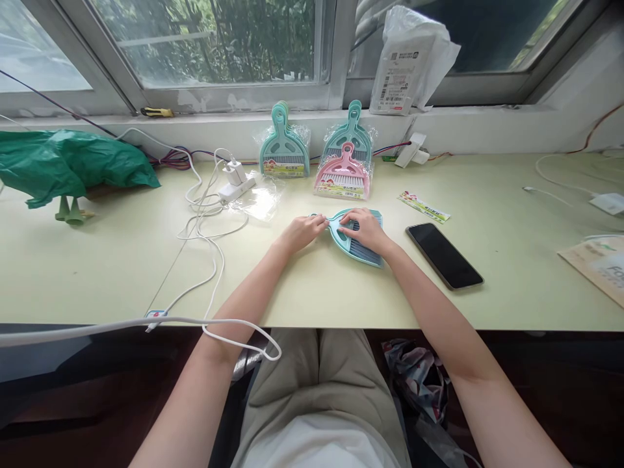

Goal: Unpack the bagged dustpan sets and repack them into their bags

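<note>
You have the teal dustpan set (pixel 365 253) flat on the surface (pixel 312 296), just to the left of the phone (pixel 444 256), its handle pointing away from the phone and its wide edge toward it. Dark bristles show on its face.

Your left hand (pixel 303 235), on the side of the set farther from the phone, has its grip closed at the handle end, fingertips drawn together on it. Your right hand (pixel 369 232), on the side nearer the phone, lies over the face of the set; fingers are bent and the thumb stands slightly apart from them. Whether that grip has firm hold or only rests there, you cannot tell from this view.

Beyond the phone you have a printed card (pixel 424 206), lying flat. Farther back and left of the phone stands a pink dustpan set (pixel 344 172) in clear wrap, in front of a wrapped teal set (pixel 348 134). Farther left of the phone again is a wrapped teal stack (pixel 284 141). Well to the left of the phone, you have a power strip (pixel 237 189) with a charger (pixel 234 172) plugged in. To the right of the phone, a paper packet (pixel 597 261) is partly in view.
</note>
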The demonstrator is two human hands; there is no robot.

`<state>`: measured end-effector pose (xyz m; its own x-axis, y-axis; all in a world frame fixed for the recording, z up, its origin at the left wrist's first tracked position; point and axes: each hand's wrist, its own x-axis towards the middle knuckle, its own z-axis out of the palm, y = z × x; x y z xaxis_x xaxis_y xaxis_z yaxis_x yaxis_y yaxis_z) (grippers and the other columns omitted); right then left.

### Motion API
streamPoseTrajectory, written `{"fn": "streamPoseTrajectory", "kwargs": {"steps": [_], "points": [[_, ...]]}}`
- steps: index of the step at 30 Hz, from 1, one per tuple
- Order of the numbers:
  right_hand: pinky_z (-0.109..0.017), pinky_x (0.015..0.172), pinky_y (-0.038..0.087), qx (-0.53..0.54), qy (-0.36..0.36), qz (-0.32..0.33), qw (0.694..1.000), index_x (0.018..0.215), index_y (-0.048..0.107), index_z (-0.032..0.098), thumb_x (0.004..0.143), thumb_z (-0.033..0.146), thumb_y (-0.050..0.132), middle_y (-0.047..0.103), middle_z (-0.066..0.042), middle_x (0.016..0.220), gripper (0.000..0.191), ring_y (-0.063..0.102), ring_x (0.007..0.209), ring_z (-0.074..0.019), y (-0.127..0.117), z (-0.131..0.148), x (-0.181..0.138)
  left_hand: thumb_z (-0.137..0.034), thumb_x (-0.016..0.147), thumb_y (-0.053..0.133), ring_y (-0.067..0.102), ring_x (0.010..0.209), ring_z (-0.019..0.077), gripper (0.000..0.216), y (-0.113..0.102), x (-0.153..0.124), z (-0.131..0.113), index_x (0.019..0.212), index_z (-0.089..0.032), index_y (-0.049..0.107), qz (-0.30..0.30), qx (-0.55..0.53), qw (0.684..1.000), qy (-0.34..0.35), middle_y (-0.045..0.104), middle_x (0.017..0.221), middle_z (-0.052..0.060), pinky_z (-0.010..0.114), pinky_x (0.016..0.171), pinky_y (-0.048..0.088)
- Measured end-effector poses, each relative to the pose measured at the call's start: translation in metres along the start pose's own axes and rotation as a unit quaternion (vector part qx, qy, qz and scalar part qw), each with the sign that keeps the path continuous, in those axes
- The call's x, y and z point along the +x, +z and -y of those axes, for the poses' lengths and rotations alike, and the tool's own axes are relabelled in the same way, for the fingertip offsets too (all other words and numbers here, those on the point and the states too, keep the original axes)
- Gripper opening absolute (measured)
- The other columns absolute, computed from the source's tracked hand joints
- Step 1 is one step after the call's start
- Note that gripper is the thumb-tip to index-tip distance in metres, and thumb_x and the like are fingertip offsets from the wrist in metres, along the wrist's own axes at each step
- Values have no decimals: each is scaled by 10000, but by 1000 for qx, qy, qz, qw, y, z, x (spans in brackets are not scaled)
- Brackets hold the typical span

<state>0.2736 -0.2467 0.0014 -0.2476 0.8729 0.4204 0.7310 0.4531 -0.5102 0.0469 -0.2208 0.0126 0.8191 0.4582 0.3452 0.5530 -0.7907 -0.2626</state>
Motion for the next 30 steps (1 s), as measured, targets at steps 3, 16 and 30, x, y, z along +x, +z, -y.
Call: {"fn": "streamPoseTrajectory", "kwargs": {"steps": [3,16,30], "points": [[-449,926,417,8,-5,6,1000,819,683,233,805,350,651,687,-58,1006,121,553,1014,-271,-2,0,0,-79,925,391,656,951,158,332,-1,0,-1,1150,-161,621,11,15,1000,12,659,1094,98,253,685,474],[-436,918,412,3,4,32,999,842,699,226,800,364,651,695,-56,995,153,557,1012,-261,-3,-2,0,-59,903,373,645,794,167,317,3,1,-3,1034,-159,644,29,12,999,7,671,977,90,283,617,403],[-456,909,408,-100,-3,56,993,946,703,215,871,362,569,692,-80,1088,213,539,1066,-289,-4,11,-3,-79,915,386,648,870,177,295,0,0,-2,1063,-156,629,27,6,1000,1,671,1008,93,288,667,428]]}}
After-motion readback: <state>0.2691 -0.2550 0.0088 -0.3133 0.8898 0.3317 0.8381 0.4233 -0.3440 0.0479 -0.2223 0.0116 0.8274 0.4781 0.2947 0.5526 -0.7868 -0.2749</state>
